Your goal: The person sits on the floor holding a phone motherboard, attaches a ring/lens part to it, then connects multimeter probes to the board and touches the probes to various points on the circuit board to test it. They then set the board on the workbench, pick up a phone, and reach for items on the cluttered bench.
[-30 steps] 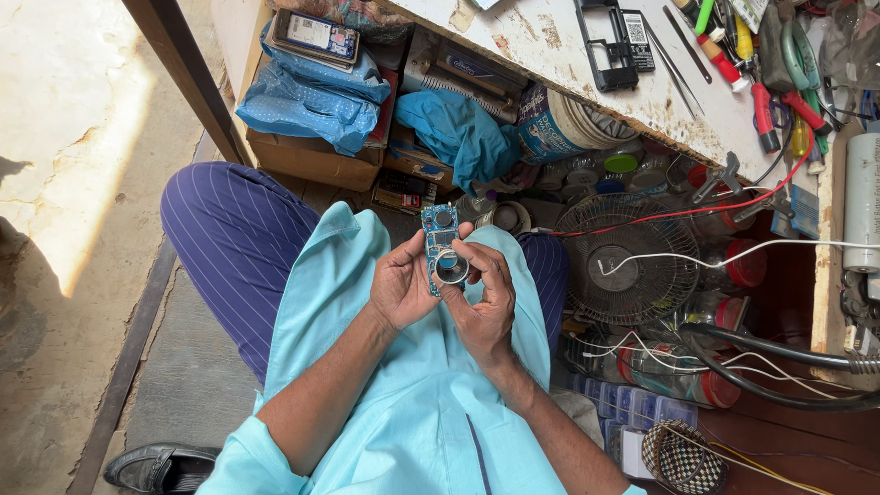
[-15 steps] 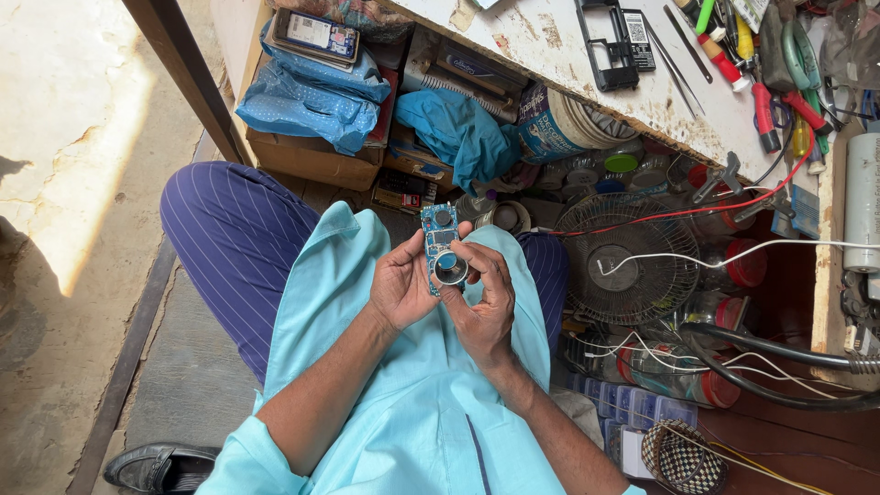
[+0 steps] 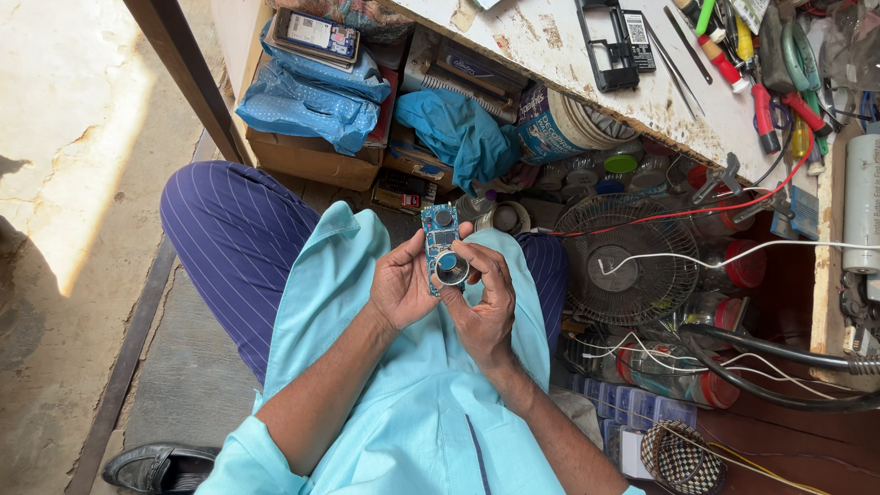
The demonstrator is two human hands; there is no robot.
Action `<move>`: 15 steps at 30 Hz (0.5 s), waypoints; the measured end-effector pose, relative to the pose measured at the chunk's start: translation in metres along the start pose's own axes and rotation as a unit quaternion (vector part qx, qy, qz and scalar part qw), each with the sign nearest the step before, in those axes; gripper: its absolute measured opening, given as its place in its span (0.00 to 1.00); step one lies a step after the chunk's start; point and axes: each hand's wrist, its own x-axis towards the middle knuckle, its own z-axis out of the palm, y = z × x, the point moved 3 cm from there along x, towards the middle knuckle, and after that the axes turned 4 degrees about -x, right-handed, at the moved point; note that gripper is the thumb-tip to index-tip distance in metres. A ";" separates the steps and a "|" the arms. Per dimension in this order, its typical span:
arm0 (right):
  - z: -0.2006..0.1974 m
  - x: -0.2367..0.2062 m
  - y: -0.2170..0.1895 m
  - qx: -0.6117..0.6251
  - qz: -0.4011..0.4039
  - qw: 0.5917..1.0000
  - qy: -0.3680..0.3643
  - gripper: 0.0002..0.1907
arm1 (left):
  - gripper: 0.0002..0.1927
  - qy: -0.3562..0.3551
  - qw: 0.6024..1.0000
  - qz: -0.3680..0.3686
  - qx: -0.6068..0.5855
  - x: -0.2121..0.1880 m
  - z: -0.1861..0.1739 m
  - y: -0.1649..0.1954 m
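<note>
Both hands, left hand (image 3: 401, 286) and right hand (image 3: 483, 302), are gripping a small blue circuit board (image 3: 438, 240) upright over the lap, near a wire fan guard (image 3: 628, 259).

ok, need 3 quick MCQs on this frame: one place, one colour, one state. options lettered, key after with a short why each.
1. Where is the circuit board?
A. On the workbench
B. Over the lap, between both hands
C. On the floor

2. What colour is the board?
A. Blue
B. Red
C. Yellow

3. What is the right hand doing?
A. Resting open on a knee
B. Gripping a screwdriver
C. Pinching a round part against the board

Key:
1 B, the left hand and the right hand hold the board up above the lap.
2 A, its face shows blue.
3 C, thumb and fingers close around the round part on the board.
</note>
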 end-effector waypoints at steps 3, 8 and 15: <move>0.000 0.000 0.000 0.000 0.006 1.000 -0.002 0.24 | 0.28 -0.026 1.000 -0.010 0.002 0.000 0.002 0.000; 0.001 0.000 -0.001 0.001 -0.002 1.000 -0.002 0.24 | 0.29 -0.014 1.000 -0.005 0.012 0.000 0.001 0.001; 0.000 0.000 0.001 -0.005 0.003 1.000 -0.005 0.25 | 0.28 -0.003 1.000 -0.001 0.006 0.000 0.001 0.001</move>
